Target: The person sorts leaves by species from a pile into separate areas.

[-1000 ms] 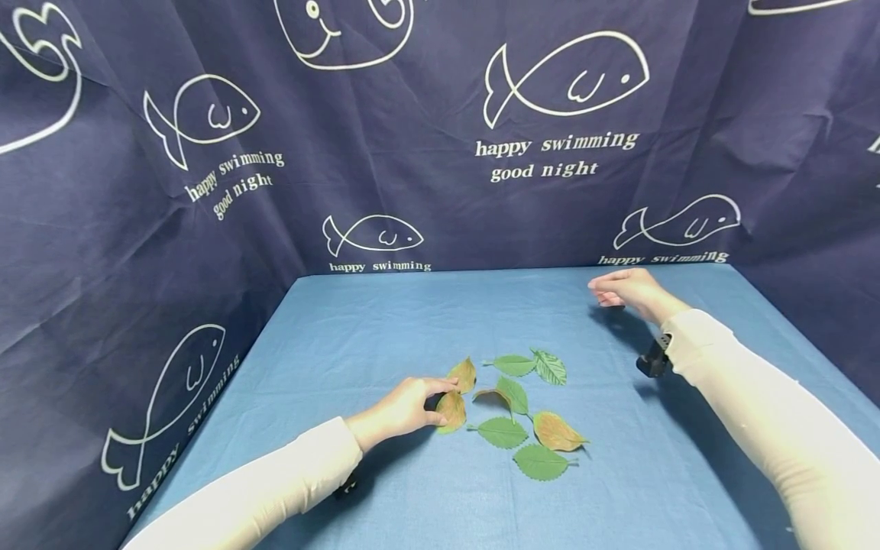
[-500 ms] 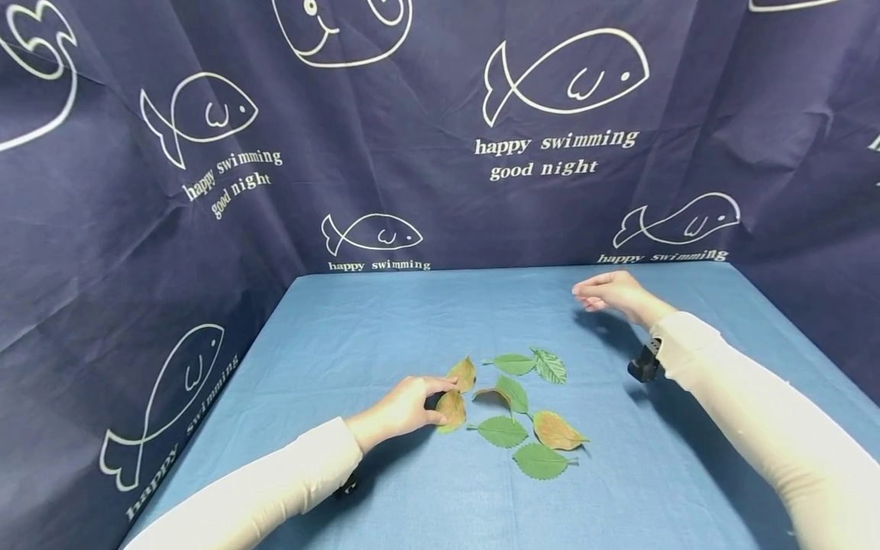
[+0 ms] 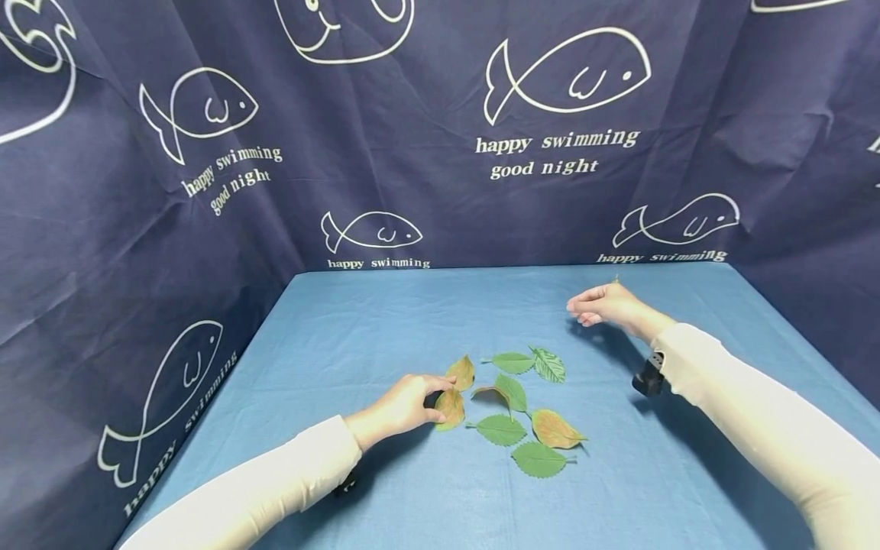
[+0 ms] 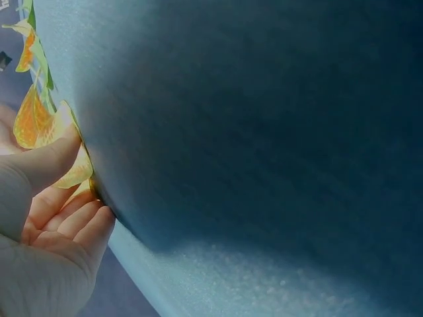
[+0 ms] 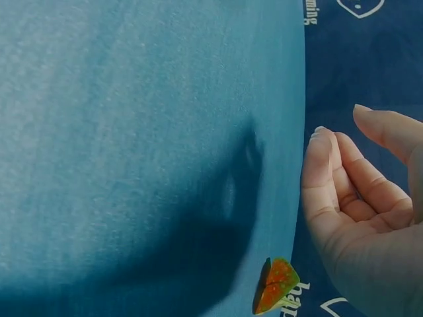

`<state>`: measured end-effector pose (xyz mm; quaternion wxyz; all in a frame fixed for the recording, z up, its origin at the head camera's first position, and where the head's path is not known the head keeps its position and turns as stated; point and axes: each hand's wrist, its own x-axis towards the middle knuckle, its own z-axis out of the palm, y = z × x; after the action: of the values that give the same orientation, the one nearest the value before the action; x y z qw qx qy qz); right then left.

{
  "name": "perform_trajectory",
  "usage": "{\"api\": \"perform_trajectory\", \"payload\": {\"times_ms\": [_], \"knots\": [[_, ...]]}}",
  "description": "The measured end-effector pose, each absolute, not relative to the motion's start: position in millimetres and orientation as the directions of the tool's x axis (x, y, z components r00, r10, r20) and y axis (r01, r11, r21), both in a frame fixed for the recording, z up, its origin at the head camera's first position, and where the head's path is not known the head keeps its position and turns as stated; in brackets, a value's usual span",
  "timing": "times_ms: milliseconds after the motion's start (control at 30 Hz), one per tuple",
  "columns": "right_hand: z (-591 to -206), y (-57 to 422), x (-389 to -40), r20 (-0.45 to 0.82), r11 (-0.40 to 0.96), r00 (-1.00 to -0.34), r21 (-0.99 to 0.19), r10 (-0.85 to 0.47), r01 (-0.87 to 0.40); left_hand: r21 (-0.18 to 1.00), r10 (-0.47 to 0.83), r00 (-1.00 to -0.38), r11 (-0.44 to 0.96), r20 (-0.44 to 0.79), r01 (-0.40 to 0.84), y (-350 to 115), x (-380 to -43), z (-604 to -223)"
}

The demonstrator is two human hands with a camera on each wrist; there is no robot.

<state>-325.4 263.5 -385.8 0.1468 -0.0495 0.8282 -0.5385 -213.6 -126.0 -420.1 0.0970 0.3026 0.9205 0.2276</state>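
Observation:
My left hand (image 3: pixel 406 411) rests at the left side of the leaf group, thumb and forefinger spread apart. Its thumb touches a yellow-brown leaf (image 3: pixel 451 409); the forefinger reaches the lower edge of a second yellowish leaf (image 3: pixel 463 373). In the left wrist view the thumb lies on the yellow leaf (image 4: pixel 78 170) while the other fingers bend loosely beside it. Over the far right of the cloth hovers my right hand (image 3: pixel 610 304), holding nothing, its thumb apart from loosely bent fingers. Behind it a leaf tip (image 3: pixel 616 280) peeks out, seen as an orange-green leaf (image 5: pixel 277 287) in the right wrist view.
Several green leaves, among them a serrated leaf (image 3: pixel 502 430) and a veined leaf (image 3: pixel 548 365), lie mid-table with an orange-brown leaf (image 3: pixel 554 429). They sit on a blue cloth (image 3: pixel 385 321). A navy curtain (image 3: pixel 440 153) with fish drawings stands behind and beside the table.
My right hand has moved left and slightly nearer over the cloth, and a leaf tip now shows behind it. The left hand and the leaf group stay in place.

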Motion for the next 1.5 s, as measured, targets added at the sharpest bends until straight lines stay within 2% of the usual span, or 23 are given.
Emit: {"api": "perform_trajectory", "payload": {"times_ms": [633, 1500], "knots": [[-387, 264, -308, -0.161, 0.431, -0.946, -0.902, -0.280, 0.026, 0.477, 0.602, -0.796, 0.718, -0.062, 0.506, -126, -214, -416], [-390, 227, -277, -0.129, 0.418, -0.902, -0.906, -0.412, -0.061, 0.494, 0.599, -0.798, 0.715, -0.067, 0.495, -126, -214, -420]]}}
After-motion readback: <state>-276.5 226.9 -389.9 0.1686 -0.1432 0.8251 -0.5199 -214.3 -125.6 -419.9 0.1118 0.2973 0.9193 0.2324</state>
